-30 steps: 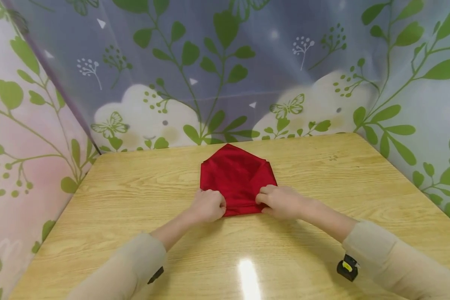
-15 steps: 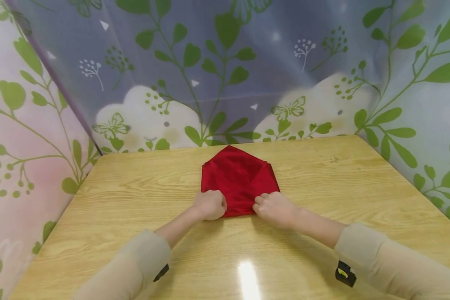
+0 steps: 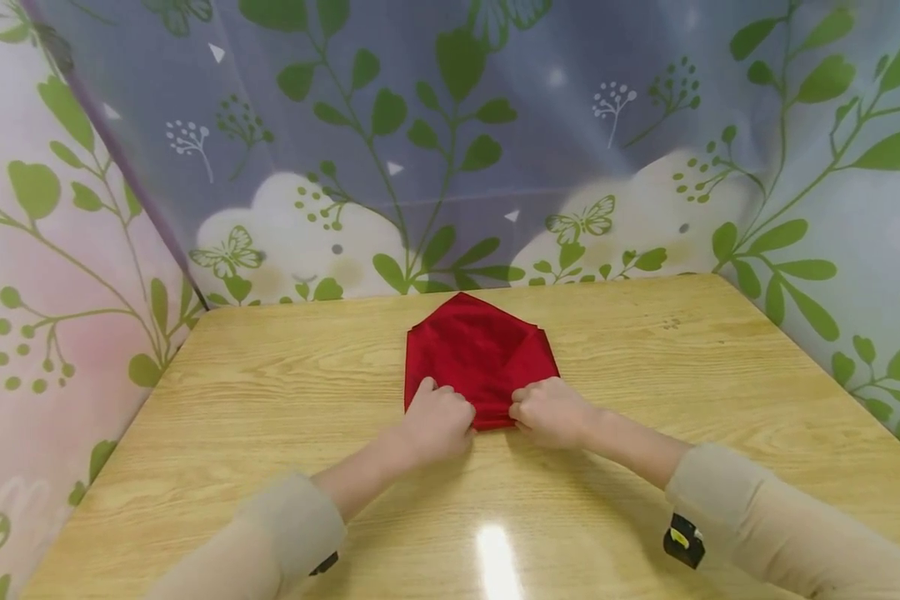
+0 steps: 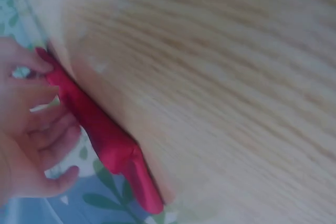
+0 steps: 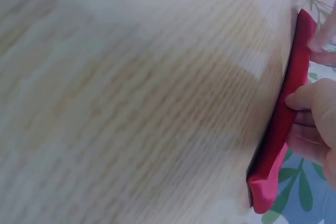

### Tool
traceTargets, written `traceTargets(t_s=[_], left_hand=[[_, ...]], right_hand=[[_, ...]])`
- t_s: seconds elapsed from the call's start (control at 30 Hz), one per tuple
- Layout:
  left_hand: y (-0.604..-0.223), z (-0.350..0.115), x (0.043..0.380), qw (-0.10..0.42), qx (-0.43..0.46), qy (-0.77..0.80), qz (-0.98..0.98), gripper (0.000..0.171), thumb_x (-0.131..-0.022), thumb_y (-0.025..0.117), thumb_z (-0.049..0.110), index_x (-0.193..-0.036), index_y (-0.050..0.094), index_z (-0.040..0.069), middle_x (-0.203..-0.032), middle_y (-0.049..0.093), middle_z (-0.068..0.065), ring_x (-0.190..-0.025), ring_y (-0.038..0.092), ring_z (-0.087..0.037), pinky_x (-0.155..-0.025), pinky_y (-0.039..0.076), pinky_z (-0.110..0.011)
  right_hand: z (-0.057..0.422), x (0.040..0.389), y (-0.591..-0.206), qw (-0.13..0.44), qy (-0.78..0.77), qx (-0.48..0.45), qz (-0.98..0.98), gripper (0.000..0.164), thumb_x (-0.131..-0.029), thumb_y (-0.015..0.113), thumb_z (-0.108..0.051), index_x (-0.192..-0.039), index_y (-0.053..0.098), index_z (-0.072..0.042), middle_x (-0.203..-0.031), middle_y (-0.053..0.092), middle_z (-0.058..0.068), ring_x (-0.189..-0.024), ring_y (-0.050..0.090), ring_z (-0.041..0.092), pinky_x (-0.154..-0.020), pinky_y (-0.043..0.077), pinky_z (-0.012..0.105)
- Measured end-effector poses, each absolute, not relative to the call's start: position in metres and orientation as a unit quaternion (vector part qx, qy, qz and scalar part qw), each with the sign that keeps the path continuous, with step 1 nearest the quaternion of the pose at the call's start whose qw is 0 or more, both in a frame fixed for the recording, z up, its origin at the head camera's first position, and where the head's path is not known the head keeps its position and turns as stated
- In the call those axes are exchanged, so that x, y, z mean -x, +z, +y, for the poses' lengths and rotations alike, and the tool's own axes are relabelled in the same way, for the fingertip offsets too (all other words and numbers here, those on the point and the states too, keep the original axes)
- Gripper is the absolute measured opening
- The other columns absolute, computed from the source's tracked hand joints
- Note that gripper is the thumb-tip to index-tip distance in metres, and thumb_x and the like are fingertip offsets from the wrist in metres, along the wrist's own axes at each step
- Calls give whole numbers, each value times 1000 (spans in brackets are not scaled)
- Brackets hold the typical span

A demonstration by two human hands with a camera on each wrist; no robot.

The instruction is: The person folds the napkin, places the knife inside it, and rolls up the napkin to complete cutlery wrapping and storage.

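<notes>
A shiny red cloth (image 3: pixel 480 350), folded to a point at its far end, lies flat on the wooden table. My left hand (image 3: pixel 438 419) is at its near edge, left of the middle, with thumb and forefinger at the fold. In the left wrist view, the outer fingers of that left hand (image 4: pixel 39 150) stand away from the cloth (image 4: pixel 105 135). Farther right, my right hand (image 3: pixel 551 412) grips the same edge. From the right wrist, my right hand (image 5: pixel 315 119) shows its thumb on the rolled near edge of the cloth (image 5: pixel 283 119), fingers behind it.
The pale wood-grain table (image 3: pixel 292 375) stretches out on both sides of the cloth. A patterned curtain (image 3: pixel 300 150) with leaves and clouds rises along its back edge and at both sides. A bright light reflection (image 3: pixel 498 558) shows near the front.
My left hand has moved right along the near edge, toward the right hand. My right hand first shifted slightly inward, then stayed close to the same spot. The cloth keeps its shape.
</notes>
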State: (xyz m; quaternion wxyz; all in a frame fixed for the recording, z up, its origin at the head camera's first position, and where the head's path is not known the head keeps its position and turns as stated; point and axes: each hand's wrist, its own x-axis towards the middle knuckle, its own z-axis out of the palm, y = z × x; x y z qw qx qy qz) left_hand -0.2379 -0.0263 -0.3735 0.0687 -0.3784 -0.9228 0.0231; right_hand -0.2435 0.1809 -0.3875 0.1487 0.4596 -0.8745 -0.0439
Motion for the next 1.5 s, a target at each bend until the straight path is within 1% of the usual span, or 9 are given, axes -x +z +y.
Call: traceTargets(t_s=[0.13,0.27,0.57,0.83,0.97,1.03,1.2,1.27,1.5], left_hand=[[-377,-24,235,79,390,50,-916,38,-74,61,7,-48,34,16,-48,32,4,-45,30,-11,-59,28,-29],[-381,-24,239,70,384,32,-920,39,-72,59,4,-48,31,17,-47,30,4,-45,26,-10,-57,27,-28],[-377,-27,249,6,358,-17,-933,30,-70,55,1,-51,38,16,-49,37,6,-50,38,-9,-58,32,-30],[-369,-26,258,-77,316,-62,-944,38,-72,51,-3,-49,28,18,-47,16,7,-54,16,-9,-50,19,-27],[-367,-24,262,-93,302,-68,-946,35,-73,51,-2,-49,34,18,-49,21,8,-54,22,-9,-51,21,-27],[-367,-24,263,-103,295,-75,-947,31,-75,52,-1,-51,45,18,-50,33,10,-55,32,-8,-51,26,-27],[-365,-23,267,-124,274,-87,-950,21,-81,56,5,-84,73,17,-84,66,7,-78,60,-13,-61,45,-31],[-364,-24,268,-130,269,-90,-950,21,-81,57,6,-91,73,15,-93,67,3,-86,62,-16,-65,48,-33],[-365,-23,270,-133,271,-103,-948,21,-81,58,6,-94,74,13,-97,68,1,-92,62,-16,-68,49,-32]], right_hand=[[181,245,-389,143,-38,-460,-876,18,-73,66,-3,-60,58,-13,-57,47,-4,-49,47,12,-45,34,22],[181,248,-387,118,-19,-462,-879,18,-75,67,-5,-61,60,-14,-58,48,-6,-50,47,10,-45,35,23],[185,257,-379,46,30,-437,-898,3,-80,69,-9,-80,71,-12,-71,60,-5,-68,60,12,-63,48,29],[183,258,-378,27,44,-398,-916,5,-81,68,-8,-85,70,-10,-81,66,-1,-77,63,15,-68,50,33],[180,254,-380,48,37,-377,-924,7,-80,69,-9,-80,63,-12,-78,63,-1,-72,61,16,-63,49,32],[181,251,-381,65,29,-373,-925,10,-78,70,-10,-79,60,-12,-76,60,-1,-71,59,16,-61,48,31],[181,246,-382,95,-1,-380,-920,18,-75,75,-14,-84,60,-12,-77,53,-1,-71,54,17,-58,46,26],[180,245,-383,98,-14,-383,-918,21,-75,76,-16,-87,59,-11,-78,50,0,-70,52,16,-56,45,25],[178,243,-387,125,-43,-396,-909,16,-76,71,-8,-78,55,-7,-75,47,3,-65,48,19,-53,42,26]])
